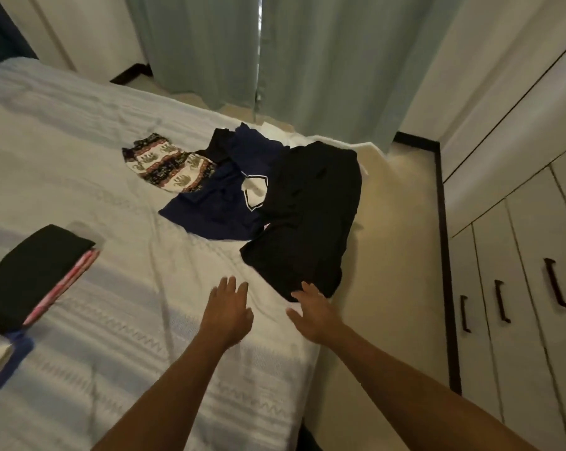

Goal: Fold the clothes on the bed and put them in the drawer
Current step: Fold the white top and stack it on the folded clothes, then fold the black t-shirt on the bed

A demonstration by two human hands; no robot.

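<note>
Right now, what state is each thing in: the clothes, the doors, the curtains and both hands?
Black garment: unfolded, crumpled.
Navy garment: unfolded, partly under the black one.
Patterned garment: unfolded, lying loose.
Stack: folded, black on top.
Cabinet doors: shut.
Curtains: drawn.
Left hand: open.
Right hand: open, at the black garment.

Matt black cloth garment (304,216) lies on the bed's (79,157) pale woven cover — wardrobe doors (516,288) smooth, dark metal-looking handles (557,283).

The room is dim and warm; daylight enters through the curtain (307,60) gap, edges bend, details slightly soft.
</note>
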